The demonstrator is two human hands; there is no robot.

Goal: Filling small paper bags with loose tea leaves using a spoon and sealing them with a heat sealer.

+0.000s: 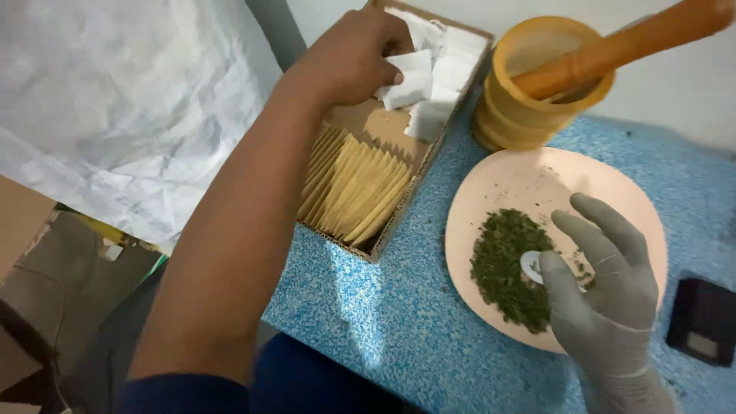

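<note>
My bare left hand (353,57) reaches into a long cardboard box (399,211) and pinches a small white paper sachet (410,77) among several white ones at its far end. Tan paper envelopes (353,188) fill the near part of the box. My right hand (602,280), in a grey glove, rests on a pale pink plate (529,180) and holds a small white spoon (530,266) at the edge of a pile of dried green herb flakes (506,264).
A yellow wooden mortar (537,84) with a wooden pestle (636,42) stands behind the plate. A small black scale (701,322) lies at the right edge. The table has a blue speckled surface (399,307). Crumpled white sacking (115,107) lies to the left.
</note>
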